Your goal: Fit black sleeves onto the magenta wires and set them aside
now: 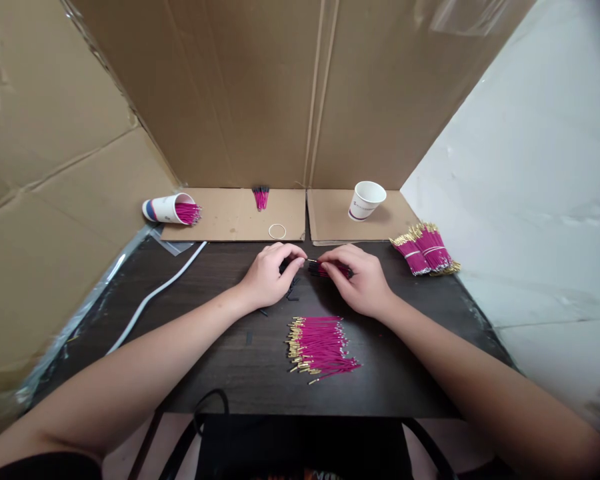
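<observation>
Both hands meet at the middle of the dark table (220, 373). My left hand (269, 275) is closed in a pinch on a small black piece I cannot make out clearly. My right hand (361, 280) is closed on a small bunch of pink wires (330, 269) with gold tips, one tip pointing at the left fingers. A loose pile of pink wires (319, 343) lies just in front of my hands. A few small black pieces (293, 293) lie under the left hand.
Bundled pink wires (425, 250) lie at the right edge. A tipped paper cup (167, 209) holds pink wires at back left, an upright paper cup (366, 200) stands back right. A small wire bundle (261, 197), a rubber band (277, 231) and a white cable (155, 293) lie nearby. Cardboard walls surround.
</observation>
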`<state>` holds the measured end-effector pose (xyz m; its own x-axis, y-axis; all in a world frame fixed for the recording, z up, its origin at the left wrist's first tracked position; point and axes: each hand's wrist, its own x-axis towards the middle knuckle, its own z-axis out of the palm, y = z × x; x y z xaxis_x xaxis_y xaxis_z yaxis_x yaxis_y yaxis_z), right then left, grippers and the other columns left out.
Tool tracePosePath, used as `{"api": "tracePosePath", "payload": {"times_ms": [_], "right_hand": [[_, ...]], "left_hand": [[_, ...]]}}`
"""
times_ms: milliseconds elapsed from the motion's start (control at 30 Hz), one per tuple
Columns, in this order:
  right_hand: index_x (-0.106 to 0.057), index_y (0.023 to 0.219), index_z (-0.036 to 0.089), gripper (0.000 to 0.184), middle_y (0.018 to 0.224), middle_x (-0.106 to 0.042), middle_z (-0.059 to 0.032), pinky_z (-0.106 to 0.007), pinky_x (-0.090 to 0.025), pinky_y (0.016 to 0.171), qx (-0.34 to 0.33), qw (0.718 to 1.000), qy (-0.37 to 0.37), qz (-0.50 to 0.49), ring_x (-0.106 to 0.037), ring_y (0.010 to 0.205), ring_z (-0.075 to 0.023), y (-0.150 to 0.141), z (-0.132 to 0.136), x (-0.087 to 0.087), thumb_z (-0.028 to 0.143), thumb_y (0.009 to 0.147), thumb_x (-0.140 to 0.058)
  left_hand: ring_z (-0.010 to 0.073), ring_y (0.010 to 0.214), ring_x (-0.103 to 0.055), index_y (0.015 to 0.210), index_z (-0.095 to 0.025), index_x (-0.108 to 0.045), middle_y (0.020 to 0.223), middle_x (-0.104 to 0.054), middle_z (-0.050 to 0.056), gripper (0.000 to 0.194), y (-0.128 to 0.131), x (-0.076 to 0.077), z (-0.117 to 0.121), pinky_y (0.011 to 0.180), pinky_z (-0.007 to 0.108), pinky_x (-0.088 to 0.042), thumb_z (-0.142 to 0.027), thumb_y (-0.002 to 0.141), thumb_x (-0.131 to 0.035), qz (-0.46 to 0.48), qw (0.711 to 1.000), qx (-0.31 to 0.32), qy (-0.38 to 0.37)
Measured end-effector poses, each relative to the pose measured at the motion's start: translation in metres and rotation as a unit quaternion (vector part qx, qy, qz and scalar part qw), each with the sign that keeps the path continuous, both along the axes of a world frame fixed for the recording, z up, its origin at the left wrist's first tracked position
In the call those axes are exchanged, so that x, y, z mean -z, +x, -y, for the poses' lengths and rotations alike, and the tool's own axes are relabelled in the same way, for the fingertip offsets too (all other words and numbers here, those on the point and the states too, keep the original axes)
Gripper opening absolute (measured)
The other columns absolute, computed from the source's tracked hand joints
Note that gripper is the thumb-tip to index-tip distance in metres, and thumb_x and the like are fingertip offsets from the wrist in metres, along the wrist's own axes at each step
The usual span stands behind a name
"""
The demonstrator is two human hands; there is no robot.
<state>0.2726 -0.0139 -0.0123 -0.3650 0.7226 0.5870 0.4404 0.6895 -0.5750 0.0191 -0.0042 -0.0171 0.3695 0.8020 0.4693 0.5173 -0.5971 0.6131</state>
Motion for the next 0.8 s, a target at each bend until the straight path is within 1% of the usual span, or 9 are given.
{"api": "tracePosePath", "payload": {"times_ms": [233,433,633,800], "right_hand": [[-0.078,0.113,0.026,0.012,0.105,-0.085,-0.0066,-0.046,-0.059,0.089,-0.001,1.0,-0.004,0.007,-0.078,0.098,-0.0261,0.0002,0.0001,0.0025,0.023,0.113,-0.066],[-0.078,0.111,0.026,0.011,0.104,-0.085,-0.0052,-0.045,-0.057,0.089,0.009,1.0,0.004,0.013,-0.079,0.097,-0.0257,-0.0002,-0.0007,0.0037,0.019,0.11,-0.069],[-0.076,0.114,0.026,0.008,0.103,-0.085,-0.0044,-0.043,-0.056,0.088,0.024,1.0,0.005,0.009,-0.078,0.095,-0.0261,-0.0012,0.0017,0.0045,0.021,0.107,-0.076],[-0.076,0.111,0.026,0.004,0.101,-0.084,-0.0034,-0.043,-0.054,0.087,0.015,1.0,0.009,0.013,-0.076,0.091,-0.0238,-0.0019,0.0039,0.0053,0.022,0.108,-0.075]], "left_hand": [[0.0237,0.1,-0.075,0.112,-0.021,-0.075,0.105,-0.081,0.005,0.01,-0.0001,-0.001,0.0008,0.098,0.042,-0.057,-0.024,0.112,-0.066,0.007,1.0,0.017,0.0],[0.0237,0.099,-0.076,0.112,-0.022,-0.076,0.103,-0.082,0.004,0.012,-0.0009,-0.0025,0.0013,0.097,0.041,-0.057,-0.025,0.112,-0.065,0.007,0.999,0.031,-0.012],[0.0236,0.098,-0.075,0.112,-0.023,-0.078,0.101,-0.083,0.004,0.012,-0.0014,-0.0007,0.0008,0.097,0.042,-0.056,-0.025,0.112,-0.067,0.001,0.999,0.045,0.008],[0.0236,0.099,-0.076,0.113,-0.022,-0.079,0.103,-0.084,0.004,0.012,-0.0014,-0.0005,0.0012,0.097,0.042,-0.056,-0.025,0.113,-0.067,-0.011,0.998,0.063,0.024]]}}
